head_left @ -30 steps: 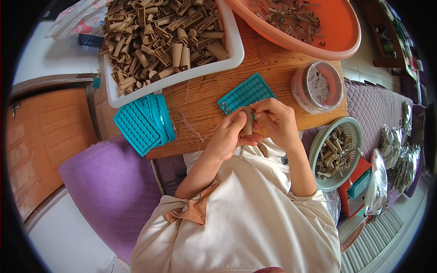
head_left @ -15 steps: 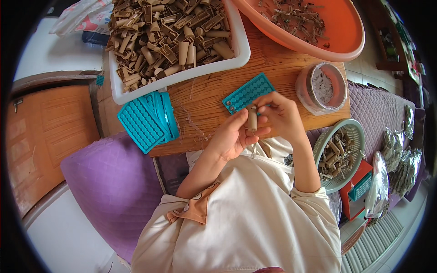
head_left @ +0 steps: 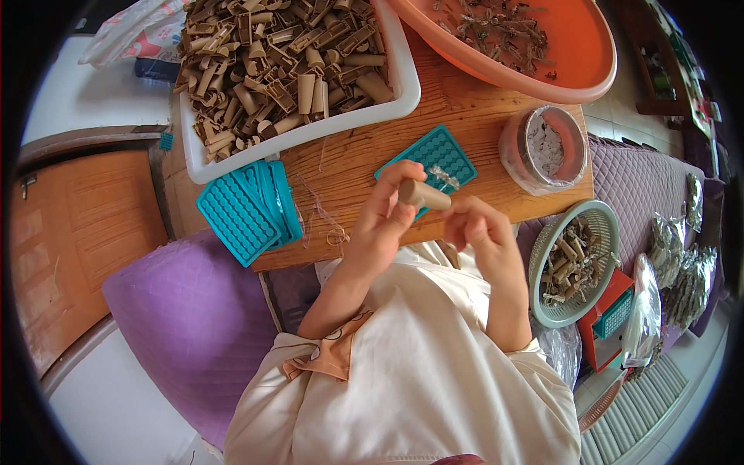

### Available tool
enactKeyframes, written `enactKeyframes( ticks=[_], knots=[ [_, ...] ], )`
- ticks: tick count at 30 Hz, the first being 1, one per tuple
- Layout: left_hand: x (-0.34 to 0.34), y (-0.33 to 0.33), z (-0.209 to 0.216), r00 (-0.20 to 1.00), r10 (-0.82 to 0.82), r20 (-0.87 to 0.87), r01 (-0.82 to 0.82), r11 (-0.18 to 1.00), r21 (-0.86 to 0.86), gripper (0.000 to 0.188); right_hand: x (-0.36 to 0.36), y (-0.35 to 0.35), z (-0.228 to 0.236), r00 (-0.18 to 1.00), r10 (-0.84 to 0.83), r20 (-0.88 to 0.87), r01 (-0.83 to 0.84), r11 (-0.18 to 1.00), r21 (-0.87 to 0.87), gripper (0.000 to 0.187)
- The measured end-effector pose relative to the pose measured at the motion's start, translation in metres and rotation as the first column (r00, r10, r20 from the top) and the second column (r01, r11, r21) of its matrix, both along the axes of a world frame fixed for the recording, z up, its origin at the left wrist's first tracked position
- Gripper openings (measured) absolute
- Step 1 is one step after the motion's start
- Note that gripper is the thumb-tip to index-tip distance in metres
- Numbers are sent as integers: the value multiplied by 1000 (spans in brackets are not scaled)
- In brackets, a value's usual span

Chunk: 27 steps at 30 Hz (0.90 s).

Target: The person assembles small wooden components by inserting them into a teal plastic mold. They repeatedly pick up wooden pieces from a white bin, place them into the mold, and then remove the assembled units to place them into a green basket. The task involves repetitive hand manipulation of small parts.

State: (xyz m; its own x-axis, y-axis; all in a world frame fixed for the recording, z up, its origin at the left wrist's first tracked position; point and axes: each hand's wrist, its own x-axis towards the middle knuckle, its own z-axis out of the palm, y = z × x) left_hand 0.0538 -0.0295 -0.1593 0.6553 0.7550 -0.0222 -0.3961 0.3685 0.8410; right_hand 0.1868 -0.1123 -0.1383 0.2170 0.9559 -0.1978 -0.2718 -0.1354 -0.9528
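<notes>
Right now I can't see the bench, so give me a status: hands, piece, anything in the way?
Left hand shut on brown tube. Right hand at the tube's end, grip unclear. Teal mould tray lies directly beneath on the wooden table.

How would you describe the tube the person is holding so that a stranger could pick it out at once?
Start at the wooden table and find the teal perforated tray lying alone near its front edge. Just over that tray, the left hand pinches a short tan tube. Unlike the heaped tubes in the white bin, it is single and lifted.
</notes>
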Motion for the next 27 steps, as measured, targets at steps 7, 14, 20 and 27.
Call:
enactKeyframes(
  ticks=[7, 14, 20, 27],
  knots=[
    [-7, -3, 16, 975, 21, -221, 109, 821, 561, 22, -18, 2, -16, 641, 121, -758, -114, 992, 62, 54],
    [1, 7, 30, 865, 477, -157, -39, 376, 926, 48, -20, 1, -17, 588, 41, -808, 103, 987, 124, 44],
    [-2, 18, 42, 863, 468, -191, 154, 116, 981, 52, -15, -3, -15, 737, 60, -673, 28, 993, 118, 42],
    [1, 18, 59, 819, 491, -298, 309, 60, 949, 53, -15, -4, -13, 688, 55, -724, 5, 997, 80, 38]
  ],
)
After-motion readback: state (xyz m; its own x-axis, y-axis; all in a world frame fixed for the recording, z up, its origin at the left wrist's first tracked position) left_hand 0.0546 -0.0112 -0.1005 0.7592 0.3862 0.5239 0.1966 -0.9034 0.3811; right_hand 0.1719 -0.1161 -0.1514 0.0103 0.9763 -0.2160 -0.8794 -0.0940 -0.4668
